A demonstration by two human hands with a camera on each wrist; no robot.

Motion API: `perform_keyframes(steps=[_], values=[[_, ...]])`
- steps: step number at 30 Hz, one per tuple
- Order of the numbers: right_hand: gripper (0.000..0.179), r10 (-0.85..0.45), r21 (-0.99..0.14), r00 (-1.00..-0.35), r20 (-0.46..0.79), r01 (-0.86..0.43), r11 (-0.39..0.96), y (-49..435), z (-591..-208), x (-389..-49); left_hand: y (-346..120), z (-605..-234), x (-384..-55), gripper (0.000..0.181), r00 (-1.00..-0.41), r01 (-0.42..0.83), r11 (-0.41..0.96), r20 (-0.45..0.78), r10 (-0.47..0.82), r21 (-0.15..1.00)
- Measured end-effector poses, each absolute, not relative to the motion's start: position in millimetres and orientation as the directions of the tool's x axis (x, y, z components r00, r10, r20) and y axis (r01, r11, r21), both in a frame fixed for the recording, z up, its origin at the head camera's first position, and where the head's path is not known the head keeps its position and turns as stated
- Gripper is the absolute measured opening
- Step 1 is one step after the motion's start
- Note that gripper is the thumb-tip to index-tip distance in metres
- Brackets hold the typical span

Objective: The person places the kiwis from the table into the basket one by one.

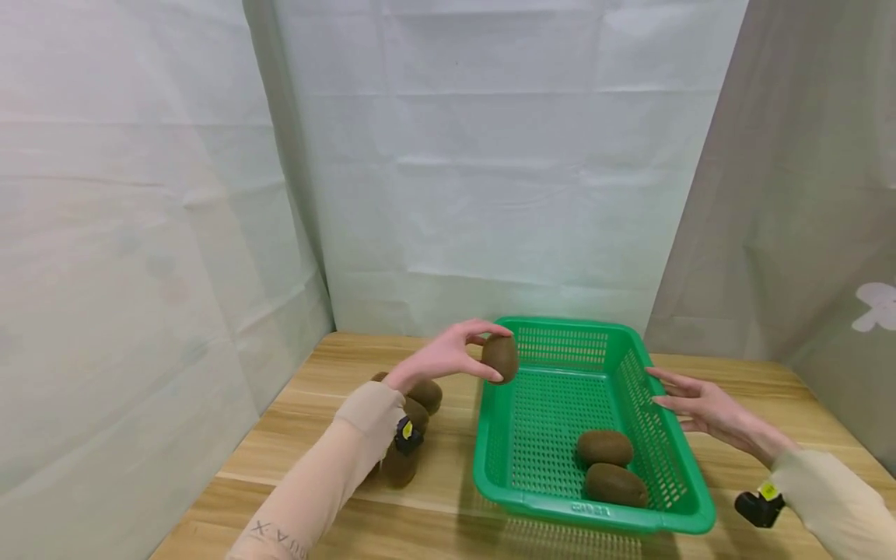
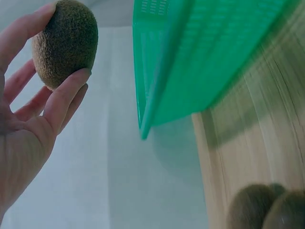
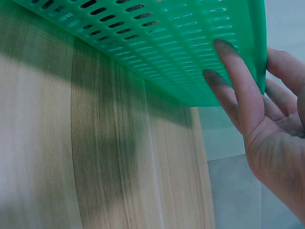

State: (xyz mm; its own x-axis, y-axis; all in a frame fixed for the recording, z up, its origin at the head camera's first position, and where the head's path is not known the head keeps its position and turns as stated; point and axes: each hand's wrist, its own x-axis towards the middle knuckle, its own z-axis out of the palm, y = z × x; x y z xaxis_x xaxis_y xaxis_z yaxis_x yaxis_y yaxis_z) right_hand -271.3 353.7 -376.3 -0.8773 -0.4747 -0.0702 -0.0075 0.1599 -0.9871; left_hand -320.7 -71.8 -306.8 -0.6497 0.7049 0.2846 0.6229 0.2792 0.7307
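Note:
My left hand (image 1: 448, 354) pinches a brown, fuzzy kiwi (image 1: 500, 358) between thumb and fingers, at the left rim of a green plastic basket (image 1: 490, 443). The left wrist view shows the same kiwi (image 2: 66, 44) held upright in the fingertips. My right hand (image 1: 714, 408) holds the basket's right rim. In the right wrist view, two fingers (image 3: 242, 90) lie against the basket's slotted outer wall (image 3: 167, 43), with other digits across the rim. Inside the basket, two kiwis (image 1: 605, 449) lie side by side at the near right.
Several more kiwis (image 1: 400, 465) are grouped on the wooden table (image 1: 280, 467) left of the basket, partly hidden by my left forearm. Pale cloth (image 1: 504, 194) hangs behind the table and along both sides.

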Motion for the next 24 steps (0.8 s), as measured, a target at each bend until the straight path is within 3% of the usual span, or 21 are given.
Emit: perform_keyframes(steps=[10,24], values=[[0.060,-0.493,-0.988,-0.868,-0.058,-0.022,0.156,351.2,-374.7,-272.1,-20.1,-306.2,-327.7,0.060,-0.634,0.629,0.274,0.276,0.723,0.727],[0.061,-0.476,-0.987,-0.877,-0.066,-0.013,0.162,352.4,-376.4,-271.3,30.8,-324.1,-327.6,0.056,-0.689,0.534,0.302,0.198,0.697,0.790]])
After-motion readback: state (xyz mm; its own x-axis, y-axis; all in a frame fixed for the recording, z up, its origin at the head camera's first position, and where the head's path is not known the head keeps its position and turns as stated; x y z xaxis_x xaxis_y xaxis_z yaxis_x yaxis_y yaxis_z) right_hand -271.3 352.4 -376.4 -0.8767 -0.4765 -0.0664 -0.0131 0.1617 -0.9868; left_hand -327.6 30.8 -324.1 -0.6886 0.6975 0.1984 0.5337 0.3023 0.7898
